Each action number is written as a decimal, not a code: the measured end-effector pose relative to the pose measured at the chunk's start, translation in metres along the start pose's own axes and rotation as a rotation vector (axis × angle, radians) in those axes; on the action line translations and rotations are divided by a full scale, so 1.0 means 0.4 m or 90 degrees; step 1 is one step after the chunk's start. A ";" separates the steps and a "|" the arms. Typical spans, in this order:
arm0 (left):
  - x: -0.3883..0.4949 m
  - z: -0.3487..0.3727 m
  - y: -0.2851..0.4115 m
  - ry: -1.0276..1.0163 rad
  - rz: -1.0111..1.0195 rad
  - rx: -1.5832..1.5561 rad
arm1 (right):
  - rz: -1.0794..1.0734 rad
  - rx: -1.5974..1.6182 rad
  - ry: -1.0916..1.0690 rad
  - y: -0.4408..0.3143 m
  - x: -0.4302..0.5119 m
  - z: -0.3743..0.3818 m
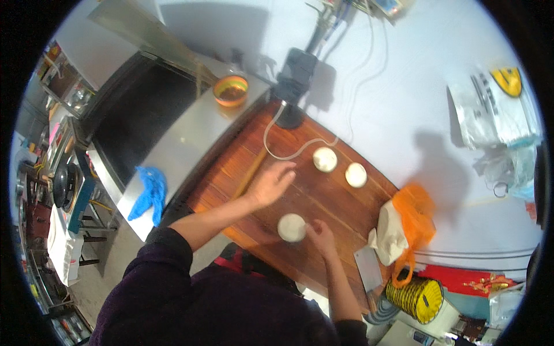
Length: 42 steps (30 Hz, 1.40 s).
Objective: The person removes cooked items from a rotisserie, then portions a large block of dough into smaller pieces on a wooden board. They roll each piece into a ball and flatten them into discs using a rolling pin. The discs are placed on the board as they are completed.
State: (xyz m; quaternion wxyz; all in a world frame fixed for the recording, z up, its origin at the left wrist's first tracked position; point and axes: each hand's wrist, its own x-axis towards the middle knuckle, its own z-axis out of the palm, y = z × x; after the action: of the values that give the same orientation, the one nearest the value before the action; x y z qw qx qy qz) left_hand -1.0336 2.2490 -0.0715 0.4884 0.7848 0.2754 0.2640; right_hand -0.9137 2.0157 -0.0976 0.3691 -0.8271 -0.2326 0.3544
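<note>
A flat round of pale dough lies near the front edge of the wooden tabletop. My right hand is beside it, fingertips at its right rim and fingers slightly apart; blur hides the exact contact. Further up and to the left, my left hand is over the boards with fingers spread and nothing in them. A wooden rolling pin lies just left of that hand, partly hidden behind the forearm. Toward the wall sit two more dough rounds, one left of the other.
A phone stands on a holder at the wall, its white cable looping onto the table. On the right are a metal dough scraper, a white bundle and an orange plastic bag. A steel-edged griddle holds an orange bowl and blue cloth.
</note>
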 end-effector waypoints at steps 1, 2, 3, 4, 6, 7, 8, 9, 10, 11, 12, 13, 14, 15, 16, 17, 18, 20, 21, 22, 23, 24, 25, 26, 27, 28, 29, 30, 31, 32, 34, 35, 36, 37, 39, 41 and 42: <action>0.053 -0.088 -0.006 0.027 0.020 -0.015 | 0.001 -0.008 -0.022 -0.018 0.004 0.034; 0.111 -0.170 -0.011 0.088 0.062 0.045 | 0.020 -0.019 -0.059 -0.036 0.002 0.060; 0.165 -0.251 -0.016 0.176 0.122 0.095 | -0.037 -0.099 -0.020 -0.057 0.001 0.087; 0.218 -0.331 -0.023 0.211 0.147 0.172 | -0.052 -0.081 -0.050 -0.072 -0.013 0.089; 0.324 -0.468 -0.040 0.254 0.175 0.272 | -0.082 -0.143 -0.039 -0.100 -0.045 0.132; 0.376 -0.523 -0.052 0.272 0.185 0.296 | -0.126 -0.281 0.046 -0.107 -0.063 0.155; 0.424 -0.562 -0.067 0.252 0.143 0.366 | -0.178 -0.321 0.074 -0.106 -0.082 0.162; 0.467 -0.584 -0.085 0.176 0.101 0.398 | -0.183 -0.219 0.080 -0.101 -0.095 0.174; 0.507 -0.599 -0.106 0.102 0.060 0.430 | -0.164 -0.133 0.076 -0.090 -0.104 0.179; 0.540 -0.607 -0.129 0.027 0.018 0.460 | -0.154 -0.041 0.056 -0.075 -0.107 0.178; 0.566 -0.609 -0.155 -0.064 0.039 0.475 | -0.085 0.026 0.046 -0.058 -0.105 0.176; 0.588 -0.602 -0.182 -0.154 0.077 0.477 | -0.025 0.100 0.021 -0.037 -0.099 0.166; 0.603 -0.594 -0.208 -0.181 0.099 0.492 | 0.027 0.183 -0.001 -0.017 -0.090 0.154; 0.617 -0.586 -0.231 -0.227 0.091 0.521 | 0.072 0.269 -0.012 0.000 -0.079 0.143; 0.624 -0.580 -0.251 -0.223 0.087 0.511 | 0.109 0.365 -0.019 0.018 -0.071 0.126; 0.630 -0.577 -0.265 -0.197 0.080 0.503 | 0.168 0.458 -0.013 0.034 -0.067 0.118; 0.631 -0.574 -0.273 -0.195 0.044 0.500 | 0.181 0.516 -0.031 0.049 -0.072 0.098; 0.626 -0.580 -0.265 -0.176 0.000 0.507 | 0.178 0.671 -0.062 0.069 -0.085 0.077; 0.618 -0.584 -0.251 -0.156 0.025 0.498 | 0.155 0.768 -0.079 0.076 -0.094 0.070; 0.617 -0.591 -0.228 -0.164 0.035 0.533 | 0.222 0.781 -0.061 0.080 -0.106 0.059; 0.606 -0.593 -0.202 -0.132 0.035 0.495 | 0.200 0.853 -0.094 0.082 -0.114 0.054; 0.598 -0.595 -0.170 -0.105 0.099 0.493 | 0.190 0.925 -0.102 0.083 -0.120 0.047; 0.586 -0.582 -0.137 -0.050 0.069 0.458 | 0.176 1.000 -0.106 0.083 -0.123 0.041; 0.575 -0.562 -0.101 -0.014 0.073 0.474 | 0.179 0.977 -0.091 0.082 -0.124 0.036; 0.553 -0.535 -0.065 0.012 0.111 0.417 | 0.149 0.978 -0.106 0.082 -0.124 0.029; 0.528 -0.489 -0.030 -0.015 0.113 0.400 | 0.156 0.981 -0.095 0.083 -0.122 0.023; 0.494 -0.431 0.001 -0.020 0.117 0.367 | 0.122 1.011 -0.120 0.085 -0.123 0.016; 0.447 -0.349 0.026 -0.071 0.156 0.307 | 0.126 1.002 -0.095 0.089 -0.123 0.010; 0.391 -0.257 0.046 -0.088 0.227 0.229 | 0.122 1.021 -0.088 0.094 -0.124 0.002; 0.333 -0.152 0.060 -0.184 0.149 0.148 | 0.113 1.038 -0.085 0.099 -0.126 -0.009; 0.236 0.066 0.073 -0.344 0.165 0.076 | 0.085 1.071 -0.083 0.107 -0.129 -0.042; 0.196 0.175 0.074 -0.382 0.105 0.042 | 0.098 1.017 -0.027 0.107 -0.129 -0.069; 0.169 0.276 0.073 -0.403 0.136 0.018 | 0.094 0.977 0.011 0.103 -0.128 -0.105; 0.148 0.360 0.068 -0.400 0.167 0.070 | 0.135 0.926 0.083 0.093 -0.125 -0.147; 0.135 0.501 0.061 -0.354 0.137 0.022 | 0.049 0.863 0.168 0.057 -0.103 -0.257; 0.138 0.593 0.059 -0.339 0.043 0.011 | -0.057 0.715 0.226 -0.001 -0.081 -0.389; 0.146 0.621 0.060 -0.332 0.007 -0.009 | -0.142 0.578 0.262 -0.034 -0.071 -0.447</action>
State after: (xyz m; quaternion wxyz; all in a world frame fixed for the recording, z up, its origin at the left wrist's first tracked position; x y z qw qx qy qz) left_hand -0.8184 2.1260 -0.1365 0.5466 0.8246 0.1342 0.0575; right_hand -0.7981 1.9262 0.0098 0.7650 -0.6062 -0.0643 0.2079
